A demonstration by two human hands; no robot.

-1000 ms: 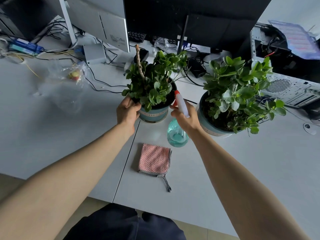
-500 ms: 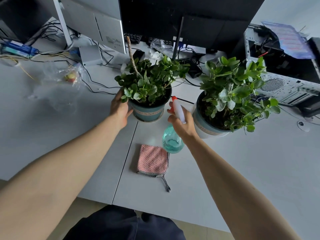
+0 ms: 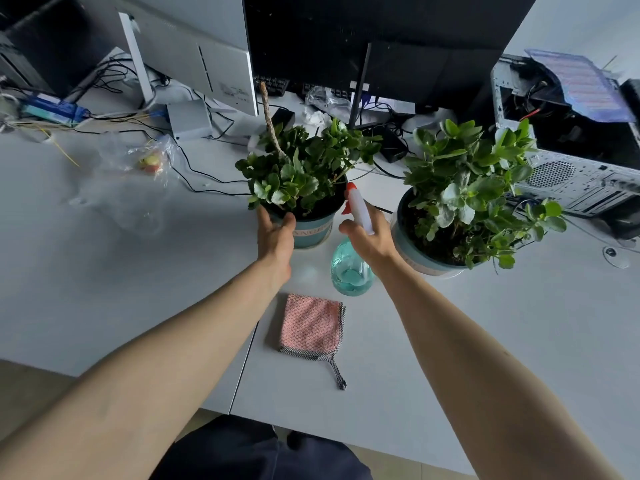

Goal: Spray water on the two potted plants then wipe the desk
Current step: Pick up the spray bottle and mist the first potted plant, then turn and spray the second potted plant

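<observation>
- The left hand [image 3: 275, 237] was clasped on the near wall of the smaller pot [image 3: 311, 233], thumb and fingers pressed against the pot's side under the leaves of the left plant [image 3: 301, 171].
- The right hand [image 3: 369, 237] was closed round the neck of the spray bottle [image 3: 351, 271], which was lifted and tilted, its white head and red nozzle [image 3: 350, 187] pointing up at that plant's leaves from just beside the pot rim.
- The second plant [image 3: 474, 188] stood in its larger pot [image 3: 415, 254] just to the right of the right hand, on the white desk [image 3: 519, 323].
- The folded pink cloth [image 3: 311, 323] lay flat on the desk near the front edge, between the two forearms, untouched.
- By my reading, the spraying step was in hand, at the first plant; no mist could be seen.
- The next move likely called for a squeeze of the trigger with the pot held steady, then a swing of the nozzle to the second plant; the wiping was not yet begun.
- A pale band on the small pot carried lettering, but it was too blurred to read; no brand showed on the bottle.
</observation>
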